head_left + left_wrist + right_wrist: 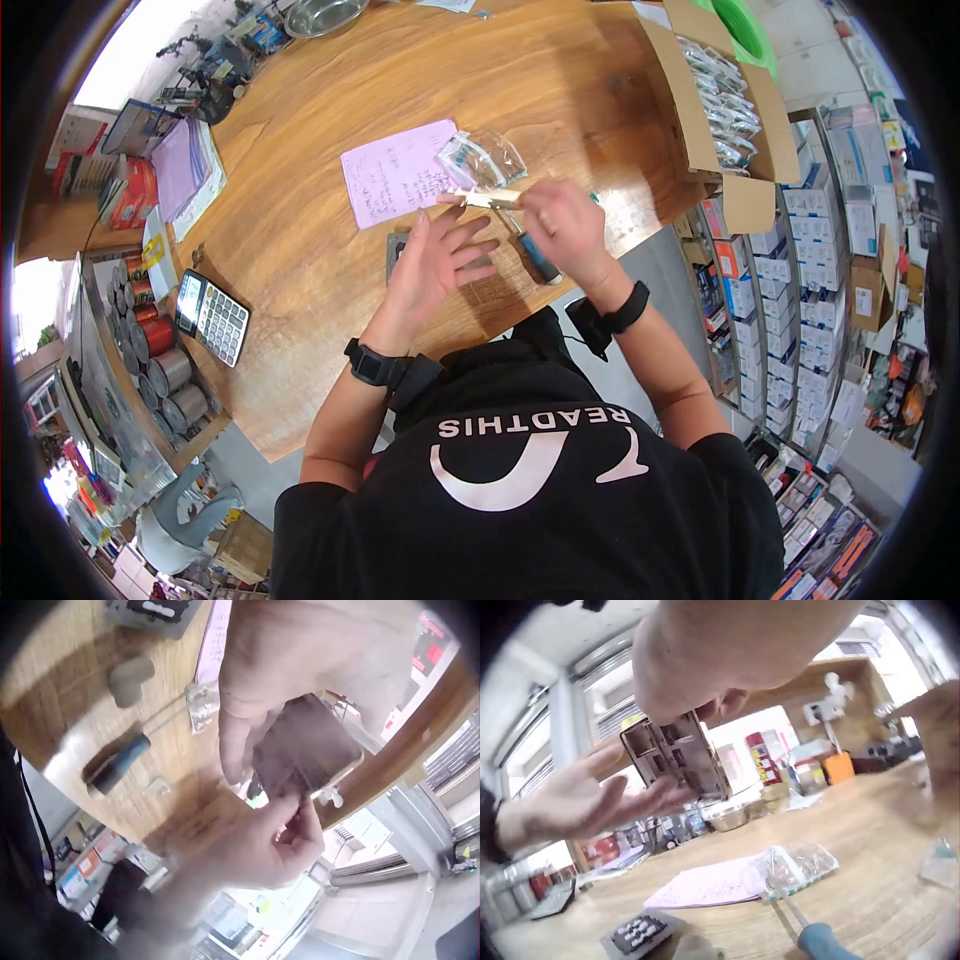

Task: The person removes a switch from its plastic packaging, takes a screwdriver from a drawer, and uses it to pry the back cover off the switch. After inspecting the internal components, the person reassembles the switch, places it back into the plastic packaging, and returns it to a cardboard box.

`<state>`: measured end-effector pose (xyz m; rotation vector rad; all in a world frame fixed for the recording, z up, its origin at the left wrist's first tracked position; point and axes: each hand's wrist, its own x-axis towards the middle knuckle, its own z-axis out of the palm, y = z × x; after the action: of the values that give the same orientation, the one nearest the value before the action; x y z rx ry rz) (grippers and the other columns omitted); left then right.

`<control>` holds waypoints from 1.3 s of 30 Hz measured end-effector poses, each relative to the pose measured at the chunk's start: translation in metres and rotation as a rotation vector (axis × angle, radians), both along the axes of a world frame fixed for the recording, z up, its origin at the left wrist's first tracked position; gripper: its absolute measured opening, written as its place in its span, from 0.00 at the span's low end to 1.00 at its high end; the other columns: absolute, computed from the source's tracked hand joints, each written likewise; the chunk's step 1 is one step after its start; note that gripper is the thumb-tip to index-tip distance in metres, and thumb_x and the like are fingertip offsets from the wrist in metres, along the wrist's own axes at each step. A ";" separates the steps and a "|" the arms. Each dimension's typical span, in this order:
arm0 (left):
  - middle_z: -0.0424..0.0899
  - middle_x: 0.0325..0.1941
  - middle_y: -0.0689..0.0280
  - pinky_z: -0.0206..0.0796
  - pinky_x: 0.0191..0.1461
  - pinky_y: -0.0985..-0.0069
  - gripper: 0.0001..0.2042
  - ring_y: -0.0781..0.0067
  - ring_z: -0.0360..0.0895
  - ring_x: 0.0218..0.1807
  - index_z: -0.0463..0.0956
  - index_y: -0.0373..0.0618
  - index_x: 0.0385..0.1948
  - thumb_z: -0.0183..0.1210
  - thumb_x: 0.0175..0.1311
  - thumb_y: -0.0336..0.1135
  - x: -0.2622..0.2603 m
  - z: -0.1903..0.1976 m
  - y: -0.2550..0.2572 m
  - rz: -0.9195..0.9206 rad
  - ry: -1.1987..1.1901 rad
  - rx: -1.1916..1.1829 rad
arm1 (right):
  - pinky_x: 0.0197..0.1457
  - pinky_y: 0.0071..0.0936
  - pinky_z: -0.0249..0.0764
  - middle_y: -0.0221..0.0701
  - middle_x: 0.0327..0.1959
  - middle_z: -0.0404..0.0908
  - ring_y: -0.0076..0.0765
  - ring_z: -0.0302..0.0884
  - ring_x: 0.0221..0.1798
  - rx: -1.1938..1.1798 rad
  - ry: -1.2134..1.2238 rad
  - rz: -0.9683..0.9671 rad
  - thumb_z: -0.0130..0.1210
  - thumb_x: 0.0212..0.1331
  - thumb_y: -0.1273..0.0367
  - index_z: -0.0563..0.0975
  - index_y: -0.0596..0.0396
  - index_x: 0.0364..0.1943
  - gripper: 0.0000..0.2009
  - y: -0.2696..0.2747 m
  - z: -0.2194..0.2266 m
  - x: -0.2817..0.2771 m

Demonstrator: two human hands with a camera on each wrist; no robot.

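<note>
My right hand [566, 228] pinches a flat rectangular panel [490, 199] by one edge, holding it above the table. One face of the panel [307, 746] is smooth and dark; the other [679, 757] shows an open housing with small compartments, like the back of a wall switch. My left hand [432, 262] has its fingers spread, with the fingertips right at the panel's housing side in the right wrist view. A screwdriver [540, 258] with a blue and black handle lies on the table below. Beside it is a clear plastic packet [485, 160].
A handwritten purple sheet [400, 175] lies under the packet's edge. A grey plate with white slots [641, 934] rests near the table's front. A calculator [212, 318] is at the left. An open carton [690, 90] of wrapped items stands at the right, a metal bowl [325, 15] far back.
</note>
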<state>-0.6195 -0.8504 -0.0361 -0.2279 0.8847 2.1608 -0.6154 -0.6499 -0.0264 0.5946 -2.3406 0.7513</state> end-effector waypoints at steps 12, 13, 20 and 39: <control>0.75 0.44 0.63 0.70 0.43 0.71 0.15 0.70 0.75 0.44 0.66 0.42 0.48 0.48 0.61 0.35 0.003 0.002 -0.032 0.039 0.063 -0.095 | 0.32 0.22 0.70 0.33 0.36 0.73 0.28 0.72 0.35 -0.717 -0.684 -0.045 0.58 0.47 0.69 0.73 0.59 0.40 0.15 -0.036 0.025 0.028; 0.75 0.43 0.64 0.70 0.43 0.72 0.14 0.72 0.74 0.44 0.67 0.42 0.47 0.49 0.61 0.35 0.005 0.005 -0.032 0.025 0.071 -0.113 | 0.31 0.20 0.70 0.32 0.36 0.74 0.24 0.72 0.34 -1.019 -1.018 -0.025 0.58 0.49 0.69 0.73 0.60 0.40 0.15 -0.035 0.024 0.026; 0.76 0.37 0.70 0.62 0.42 0.83 0.11 0.84 0.70 0.39 0.72 0.40 0.41 0.49 0.61 0.35 0.011 0.005 -0.028 0.082 0.301 -0.200 | 0.24 0.11 0.63 0.26 0.31 0.76 0.17 0.71 0.27 -0.839 -1.003 0.155 0.56 0.51 0.72 0.72 0.58 0.43 0.14 -0.036 0.014 0.039; 0.77 0.39 0.60 0.66 0.47 0.70 0.18 0.59 0.74 0.44 0.68 0.45 0.33 0.58 0.36 0.18 0.013 0.015 -0.033 0.267 1.502 -0.539 | 0.38 0.21 0.73 0.36 0.44 0.72 0.32 0.74 0.39 -0.343 -0.257 0.222 0.57 0.43 0.80 0.77 0.54 0.34 0.12 -0.021 0.033 0.051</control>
<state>-0.6068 -0.8839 -0.0212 1.2454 2.3143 2.0293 -0.5644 -0.6706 0.0066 0.6400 -2.3149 1.3699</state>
